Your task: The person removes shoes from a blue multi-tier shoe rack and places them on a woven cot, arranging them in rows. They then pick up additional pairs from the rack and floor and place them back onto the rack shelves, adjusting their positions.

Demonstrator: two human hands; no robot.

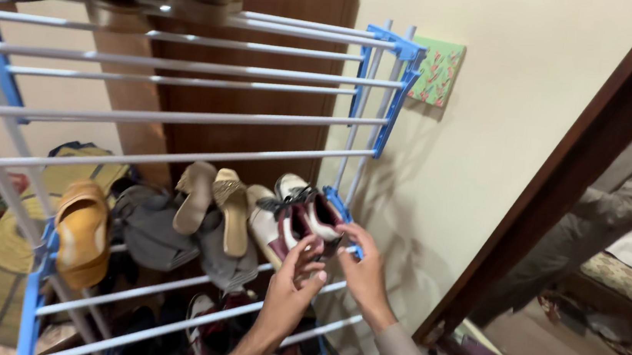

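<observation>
Both hands are working at the right end of the shoe rack's (179, 158) middle shelf. Left hand (291, 291) is closing its fingers on the heel of a white-and-maroon shoe (311, 214); right hand (363, 271) is gripping that shoe's near side. Left of it: one white shoe (261, 226), two tan sandals (213, 198), two grey shoes (171, 237), one yellow shoe (81, 234).

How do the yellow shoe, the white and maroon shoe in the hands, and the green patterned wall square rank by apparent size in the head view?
1. Yellow shoe, largest, though it may sit nearer the camera.
2. White and maroon shoe, partly hidden by the left hand and right hand.
3. Green patterned square, smallest, also farthest.
</observation>
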